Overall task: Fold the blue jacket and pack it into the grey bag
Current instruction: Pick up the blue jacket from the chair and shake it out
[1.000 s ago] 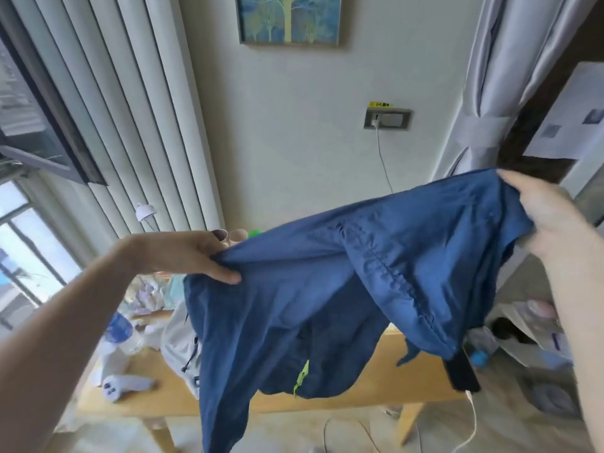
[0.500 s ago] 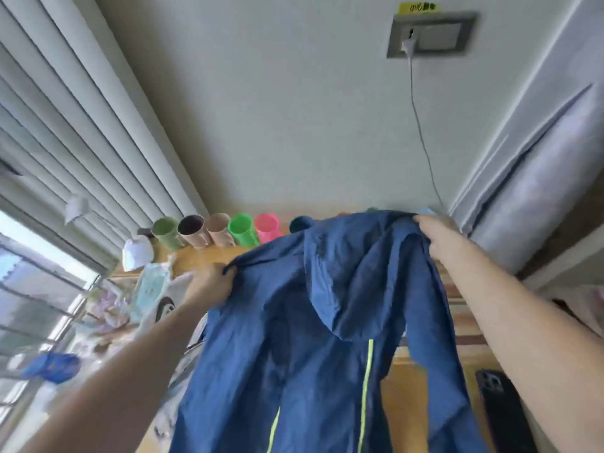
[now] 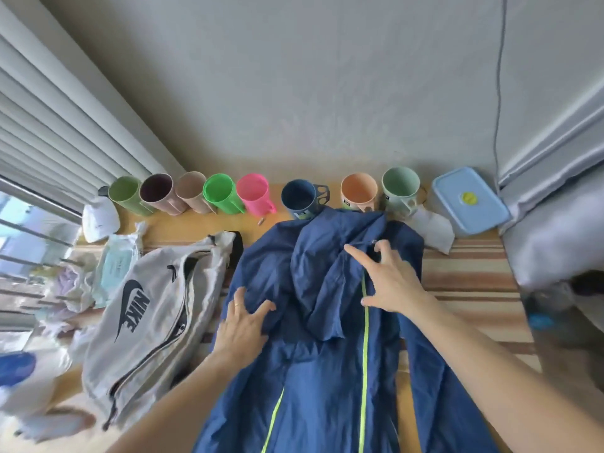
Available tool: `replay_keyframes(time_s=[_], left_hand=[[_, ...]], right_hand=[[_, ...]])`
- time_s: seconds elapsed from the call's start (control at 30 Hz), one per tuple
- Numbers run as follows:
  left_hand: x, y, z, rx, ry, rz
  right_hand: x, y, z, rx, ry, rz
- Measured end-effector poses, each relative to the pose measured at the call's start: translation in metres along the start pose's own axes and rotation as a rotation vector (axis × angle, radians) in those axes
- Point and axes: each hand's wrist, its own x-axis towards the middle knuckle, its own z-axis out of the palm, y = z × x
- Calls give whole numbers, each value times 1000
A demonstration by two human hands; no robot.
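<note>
The blue jacket (image 3: 313,364) with neon-yellow zip lines lies spread on the wooden table, its hood flopped over the chest and its collar near the cups. My left hand (image 3: 243,325) rests flat on the jacket's left shoulder, fingers apart. My right hand (image 3: 390,279) presses flat on the upper chest beside the zip, fingers spread. The grey bag (image 3: 157,322) with a black logo lies just left of the jacket, its long zip partly open.
A row of coloured cups (image 3: 222,194) lines the wall behind the jacket. A blue lidded box (image 3: 469,199) sits at the back right above a striped mat (image 3: 470,282). White packets and plastic bags (image 3: 111,263) crowd the table's left side by the window.
The jacket went from being held up in the air by both hands to lying flat on the table. Both hands let go of its shoulders and now rest open on top.
</note>
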Motion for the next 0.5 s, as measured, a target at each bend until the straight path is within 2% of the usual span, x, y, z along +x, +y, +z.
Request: replay_keyframes(time_s=[0.13,0.23,0.3,0.4,0.43,0.5], left_hand=[[3,-4,-1,-92,56,30],[-3,-17,-25,-131,136,77],[-8,-28,-52,-188,256,48],[-6,-49,-104,-207,372,-87],[2,-60,-118,-224,404,-119],[21,-78,-140,-237,443,-213]], right_hand=[[14,-15,39,-125,-125,-120],[21,-21,42,12,-161,-104],[28,-14,22,257,-114,-19],[42,7,-35,652,123,65],[53,12,-57,828,197,122],[79,18,-99,1304,234,213]])
